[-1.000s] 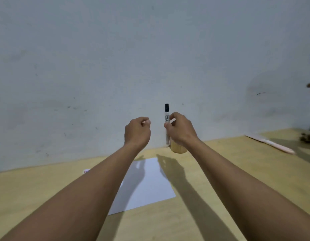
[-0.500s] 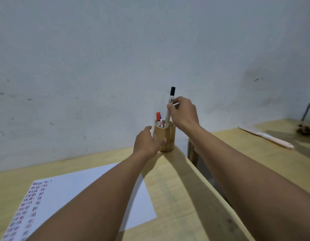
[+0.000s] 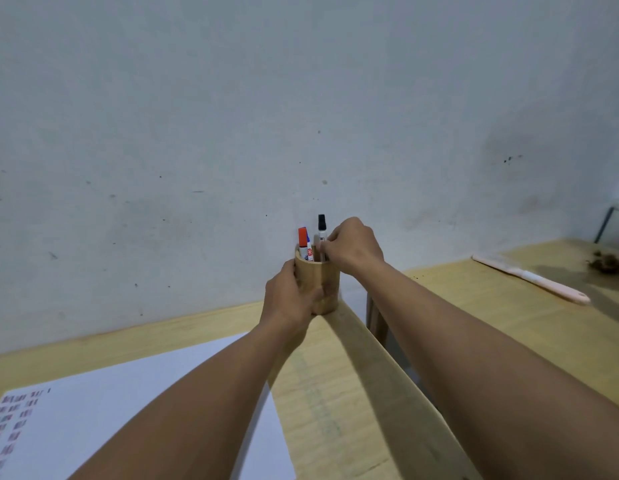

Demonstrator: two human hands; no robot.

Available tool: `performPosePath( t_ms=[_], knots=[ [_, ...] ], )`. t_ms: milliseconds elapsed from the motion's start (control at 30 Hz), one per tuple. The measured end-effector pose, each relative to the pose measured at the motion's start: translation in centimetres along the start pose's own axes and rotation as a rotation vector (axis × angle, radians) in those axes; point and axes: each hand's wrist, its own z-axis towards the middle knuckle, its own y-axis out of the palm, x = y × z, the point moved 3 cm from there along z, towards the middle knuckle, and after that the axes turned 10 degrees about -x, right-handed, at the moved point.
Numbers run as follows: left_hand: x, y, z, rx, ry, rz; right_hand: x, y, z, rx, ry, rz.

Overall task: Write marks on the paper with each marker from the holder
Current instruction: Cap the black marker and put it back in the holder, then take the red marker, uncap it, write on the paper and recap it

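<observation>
A round wooden holder stands at the far right corner of the near table, close to the wall. My left hand is wrapped around its left side. A black-capped marker stands upright in the holder, and my right hand pinches its white barrel just above the rim. A red-capped marker also stands in the holder, to the left. The white paper lies at the lower left, with rows of red and dark marks near its left edge; my left forearm crosses over it.
The near wooden table ends at a right edge, with a gap to a second table on the right. A long pale stick-like tool and a dark clump lie on that one. A grey wall stands behind.
My right hand has lowered the black-capped marker down into the holder. My left hand has moved forward and closed around the holder's side. The view has shifted closer to the holder.
</observation>
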Motion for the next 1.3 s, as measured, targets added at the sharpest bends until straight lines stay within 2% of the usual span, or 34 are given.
performPosePath(
  t_ms=[167, 333, 633, 1000, 1300],
  knots=[
    [-0.7, 0.0, 0.1, 0.02, -0.007, -0.045, -0.5, 0.4, -0.8, 0.077, -0.024, 0.0],
    [-0.4, -0.2, 0.0, 0.033, -0.008, 0.074, -1.4, 1.9, -1.1, -0.018, -0.042, -0.044],
    [-0.2, -0.3, 0.0, 0.064, -0.009, 0.113, -1.7, 2.1, -1.5, 0.047, -0.061, -0.082],
    [1.3, -3.8, -1.1, 0.061, -0.04, 0.218, -5.5, -0.6, -4.0, 0.199, -0.287, 0.054],
    [8.7, -11.3, -6.2, 0.306, 0.133, 0.19, -10.1, -2.0, -8.3, 0.134, -0.488, -0.04]
  ],
)
